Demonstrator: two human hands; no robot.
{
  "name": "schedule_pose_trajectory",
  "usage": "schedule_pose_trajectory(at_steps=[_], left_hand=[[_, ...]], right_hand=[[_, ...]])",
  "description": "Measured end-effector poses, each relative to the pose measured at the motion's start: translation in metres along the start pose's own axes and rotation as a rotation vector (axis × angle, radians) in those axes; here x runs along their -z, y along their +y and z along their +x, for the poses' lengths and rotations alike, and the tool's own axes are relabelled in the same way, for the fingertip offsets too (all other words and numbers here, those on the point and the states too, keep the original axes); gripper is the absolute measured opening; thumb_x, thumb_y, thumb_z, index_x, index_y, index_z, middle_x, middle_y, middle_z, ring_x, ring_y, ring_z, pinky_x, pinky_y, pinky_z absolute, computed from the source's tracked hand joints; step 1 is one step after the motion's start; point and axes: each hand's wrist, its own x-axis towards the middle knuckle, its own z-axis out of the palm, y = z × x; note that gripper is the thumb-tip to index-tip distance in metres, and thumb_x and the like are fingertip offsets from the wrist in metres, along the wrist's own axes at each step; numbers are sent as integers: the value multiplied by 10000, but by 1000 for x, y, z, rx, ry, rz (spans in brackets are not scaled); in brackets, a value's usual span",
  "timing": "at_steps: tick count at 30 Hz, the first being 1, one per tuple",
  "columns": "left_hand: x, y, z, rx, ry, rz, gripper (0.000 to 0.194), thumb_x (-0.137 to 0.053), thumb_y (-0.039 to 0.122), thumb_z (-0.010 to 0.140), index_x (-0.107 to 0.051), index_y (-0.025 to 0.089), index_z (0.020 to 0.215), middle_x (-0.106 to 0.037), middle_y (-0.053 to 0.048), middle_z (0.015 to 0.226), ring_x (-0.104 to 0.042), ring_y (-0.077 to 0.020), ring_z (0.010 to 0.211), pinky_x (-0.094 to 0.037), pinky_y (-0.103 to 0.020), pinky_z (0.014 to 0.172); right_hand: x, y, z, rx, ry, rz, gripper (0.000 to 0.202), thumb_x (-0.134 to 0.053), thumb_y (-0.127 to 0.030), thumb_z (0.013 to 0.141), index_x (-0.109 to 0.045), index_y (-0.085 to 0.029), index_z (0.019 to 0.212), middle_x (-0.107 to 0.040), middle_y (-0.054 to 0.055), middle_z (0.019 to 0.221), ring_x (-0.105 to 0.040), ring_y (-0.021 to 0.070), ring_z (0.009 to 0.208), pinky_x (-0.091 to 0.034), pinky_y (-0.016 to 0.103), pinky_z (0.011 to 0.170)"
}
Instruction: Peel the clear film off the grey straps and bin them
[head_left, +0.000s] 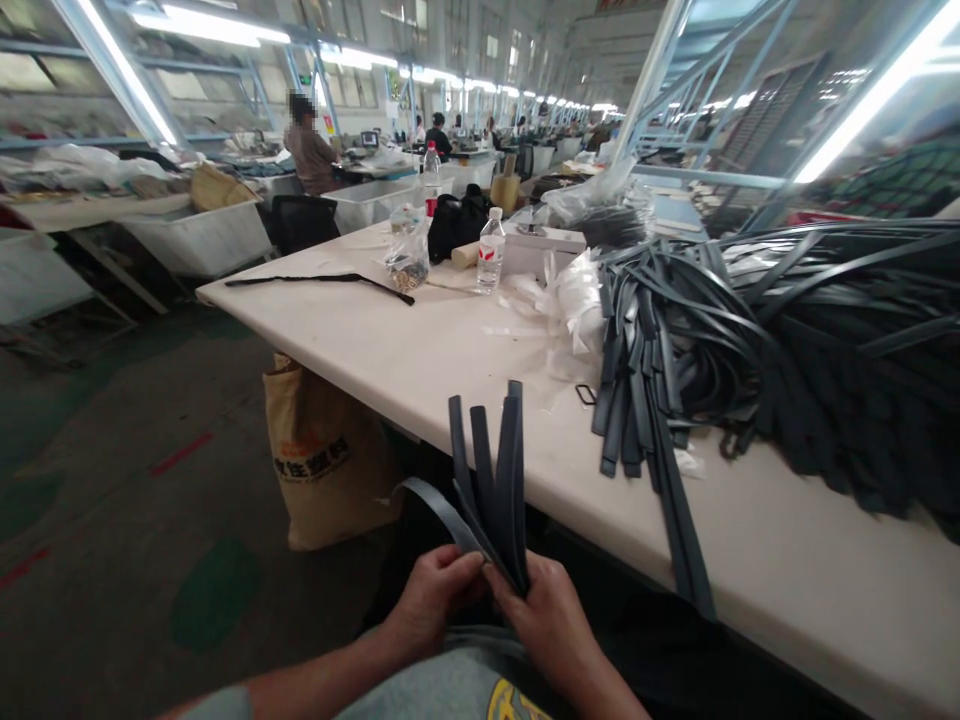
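We judge the straps [495, 470] to be light and limp but springy: the cut ends stand up in a fan above our hands, while one strip bows out sideways in a soft loop toward the left. They look smooth, maybe a bit slick, so a loose pinch could let them slide past one another. The best hold seems to be low down, where the strips bunch together, with thumb and fingers pressing across their flat faces rather than their thin edges.

Our right hand [551, 620] is closed around the bottom of the bundle, clamping the strips together. Our left hand [431, 595] is curled against the same spot, fingertips pinching the strip that loops away to the left. Both hands sit over our lap, just off the near edge of the table [420, 350], not resting on it.

The straps are dark grey, flat, narrow and matte, with square-cut ends, about five showing in the fan. A large pile [787, 340] of the same strips covers the right side of the table, some ends hanging over the near edge. Farther along stand a bottle [490, 250] and some crumpled white plastic [570, 300]. A tan bag [326, 460] sits on the floor under the table's near left edge.
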Motion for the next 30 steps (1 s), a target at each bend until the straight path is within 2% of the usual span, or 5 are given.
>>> schedule_pose_trajectory(at_steps=[6, 13, 23, 27, 30], left_hand=[[8, 19, 12, -90, 176, -113, 330, -901, 330, 585, -738, 143, 804, -735, -34, 821, -638, -101, 694, -523, -177, 636], [1, 19, 9, -5, 147, -81, 383, -922, 333, 537, -733, 132, 802, -729, -32, 786, -636, -98, 647, -529, -182, 610], [-21, 1, -2, 125, -112, 185, 375, -877, 386, 604, -714, 93, 771, -666, -31, 661, -587, -93, 566, -437, -180, 542], [-18, 17, -6, 106, -93, 185, 312, -847, 365, 659, -713, 110, 779, -684, -43, 730, -598, -96, 602, -477, -193, 599], [-16, 28, -12, 213, -117, 148, 310, -861, 355, 639, -707, 112, 754, -671, -41, 691, -586, -87, 555, -463, -180, 562]], right_hand=[[25, 5, -31, -188, -71, 49, 341, -503, -403, 858, -469, -174, 607, -475, -22, 582, -440, 132, 582, -317, 234, 531], [35, 35, -69, -304, 118, 130, 428, -496, -563, 811, -367, -211, 604, -323, -27, 601, -340, 133, 580, -334, 255, 522], [19, 7, -11, -18, 207, 1, 324, -520, -389, 852, -512, -174, 610, -516, 5, 598, -477, 152, 593, -337, 263, 558], [19, 16, -1, -30, 199, 315, 384, -567, -472, 856, -602, -142, 664, -570, 8, 618, -437, 109, 519, -337, 239, 500], [27, 27, -7, -40, 234, 532, 376, -626, -504, 831, -681, -135, 875, -694, 83, 969, -420, 62, 466, -324, 211, 423]])
